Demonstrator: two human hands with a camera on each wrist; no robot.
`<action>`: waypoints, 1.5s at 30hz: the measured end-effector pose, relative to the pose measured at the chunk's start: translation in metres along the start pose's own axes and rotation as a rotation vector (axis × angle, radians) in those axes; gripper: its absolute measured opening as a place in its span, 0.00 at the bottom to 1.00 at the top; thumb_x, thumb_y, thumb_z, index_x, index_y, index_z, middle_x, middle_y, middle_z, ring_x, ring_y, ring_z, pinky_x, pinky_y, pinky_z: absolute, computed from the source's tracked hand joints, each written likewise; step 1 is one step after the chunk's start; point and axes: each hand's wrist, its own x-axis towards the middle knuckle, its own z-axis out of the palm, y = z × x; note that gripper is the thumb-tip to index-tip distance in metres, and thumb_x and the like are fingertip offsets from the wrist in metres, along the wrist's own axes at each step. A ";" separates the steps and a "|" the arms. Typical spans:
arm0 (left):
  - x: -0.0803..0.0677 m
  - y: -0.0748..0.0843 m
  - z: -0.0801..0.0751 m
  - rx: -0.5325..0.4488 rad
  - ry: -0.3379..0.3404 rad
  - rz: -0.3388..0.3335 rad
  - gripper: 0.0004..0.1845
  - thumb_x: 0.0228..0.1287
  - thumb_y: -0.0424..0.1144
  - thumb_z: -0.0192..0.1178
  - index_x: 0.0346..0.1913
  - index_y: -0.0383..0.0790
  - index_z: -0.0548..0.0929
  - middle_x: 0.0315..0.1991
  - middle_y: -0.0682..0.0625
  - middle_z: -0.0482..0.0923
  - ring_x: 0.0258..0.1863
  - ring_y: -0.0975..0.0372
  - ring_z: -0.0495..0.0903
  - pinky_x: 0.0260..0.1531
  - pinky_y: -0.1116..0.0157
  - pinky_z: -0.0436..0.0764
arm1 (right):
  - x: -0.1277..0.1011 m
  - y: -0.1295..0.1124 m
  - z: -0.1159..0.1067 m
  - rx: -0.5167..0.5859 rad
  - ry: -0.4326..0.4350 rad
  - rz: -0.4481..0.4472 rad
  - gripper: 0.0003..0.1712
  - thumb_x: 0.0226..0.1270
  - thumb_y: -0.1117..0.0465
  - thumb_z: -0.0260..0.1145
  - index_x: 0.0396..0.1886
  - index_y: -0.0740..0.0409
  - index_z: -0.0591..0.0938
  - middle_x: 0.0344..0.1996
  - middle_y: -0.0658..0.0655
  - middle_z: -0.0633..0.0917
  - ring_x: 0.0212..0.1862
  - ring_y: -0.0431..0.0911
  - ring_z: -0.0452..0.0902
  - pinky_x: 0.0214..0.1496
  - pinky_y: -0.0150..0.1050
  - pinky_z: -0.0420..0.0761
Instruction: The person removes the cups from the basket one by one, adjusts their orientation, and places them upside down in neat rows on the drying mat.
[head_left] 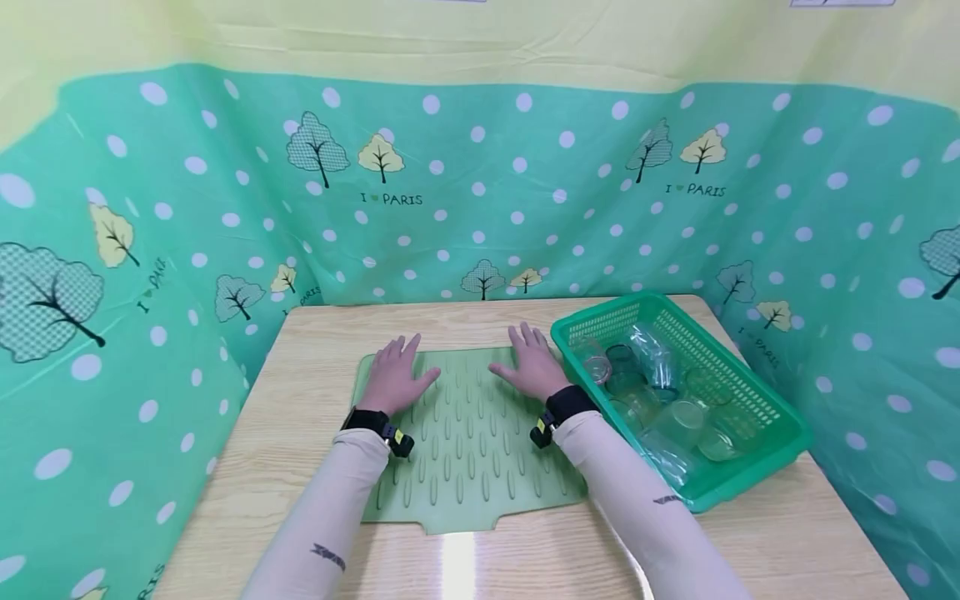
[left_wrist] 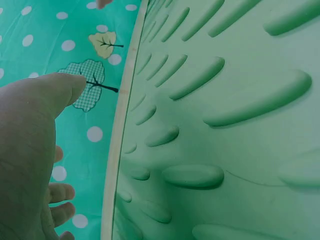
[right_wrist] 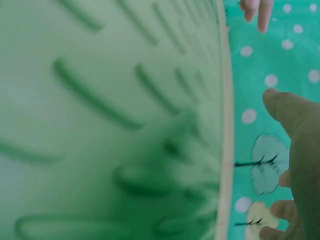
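Note:
A light green ribbed drying mat (head_left: 468,467) lies flat on the wooden table (head_left: 315,333). My left hand (head_left: 395,375) rests palm down on the mat's far left part, fingers straight and spread. My right hand (head_left: 531,365) rests palm down on the mat's far right part, fingers straight too. Neither hand holds anything. In the left wrist view the left hand (left_wrist: 30,150) sits beside the mat's raised ribs (left_wrist: 192,175). The right wrist view shows the right hand (right_wrist: 297,150) at the edge of the mat (right_wrist: 100,125).
A green plastic basket (head_left: 750,433) with several clear glass jars (head_left: 678,417) stands on the table right of the mat, close to my right forearm. A green polka-dot cloth (head_left: 480,183) walls in the table on three sides.

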 end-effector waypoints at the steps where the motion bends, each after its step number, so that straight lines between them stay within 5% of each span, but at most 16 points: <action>1: 0.000 -0.001 0.000 -0.003 -0.004 -0.003 0.46 0.73 0.64 0.55 0.83 0.41 0.54 0.79 0.29 0.52 0.79 0.36 0.49 0.78 0.38 0.46 | 0.000 -0.005 -0.003 -0.001 0.005 -0.009 0.55 0.71 0.32 0.62 0.84 0.57 0.53 0.83 0.65 0.50 0.82 0.65 0.42 0.80 0.62 0.57; 9: -0.001 0.000 -0.005 -0.010 -0.021 -0.014 0.48 0.73 0.66 0.54 0.83 0.42 0.52 0.80 0.30 0.52 0.79 0.37 0.49 0.79 0.39 0.46 | -0.003 -0.035 -0.033 -0.021 0.031 -0.042 0.56 0.69 0.34 0.67 0.84 0.56 0.54 0.82 0.66 0.53 0.81 0.67 0.46 0.76 0.64 0.63; 16: -0.005 -0.001 -0.010 0.000 -0.018 -0.029 0.47 0.73 0.66 0.54 0.83 0.43 0.53 0.79 0.31 0.54 0.79 0.38 0.50 0.78 0.38 0.49 | -0.010 -0.033 -0.074 -0.004 0.114 -0.072 0.55 0.69 0.38 0.70 0.84 0.57 0.55 0.80 0.67 0.58 0.79 0.65 0.53 0.73 0.63 0.69; 27: -0.004 -0.004 -0.005 -0.007 -0.006 -0.015 0.47 0.72 0.64 0.57 0.83 0.42 0.55 0.78 0.31 0.56 0.79 0.38 0.51 0.77 0.37 0.50 | -0.017 0.018 -0.126 0.015 0.160 0.107 0.55 0.71 0.37 0.66 0.83 0.61 0.53 0.77 0.73 0.58 0.76 0.70 0.57 0.69 0.69 0.69; 32: -0.006 -0.008 -0.004 -0.025 -0.002 -0.033 0.46 0.72 0.62 0.59 0.83 0.43 0.55 0.79 0.32 0.57 0.79 0.39 0.51 0.77 0.37 0.52 | -0.022 0.050 -0.139 -0.014 0.138 0.192 0.51 0.75 0.41 0.63 0.80 0.71 0.55 0.73 0.79 0.60 0.70 0.74 0.62 0.65 0.70 0.72; 37: -0.008 -0.008 -0.004 -0.037 -0.010 -0.038 0.46 0.72 0.63 0.58 0.83 0.45 0.55 0.79 0.33 0.56 0.80 0.39 0.50 0.77 0.37 0.52 | -0.033 0.082 -0.149 -0.060 0.103 0.251 0.47 0.74 0.51 0.64 0.75 0.81 0.57 0.67 0.86 0.62 0.64 0.79 0.64 0.60 0.72 0.73; 45: -0.011 -0.007 -0.002 -0.041 0.000 -0.042 0.46 0.72 0.62 0.59 0.83 0.44 0.55 0.78 0.32 0.57 0.80 0.38 0.50 0.78 0.39 0.50 | -0.048 0.113 -0.153 -0.107 -0.022 0.350 0.46 0.69 0.51 0.69 0.68 0.85 0.63 0.60 0.89 0.66 0.60 0.80 0.67 0.57 0.72 0.75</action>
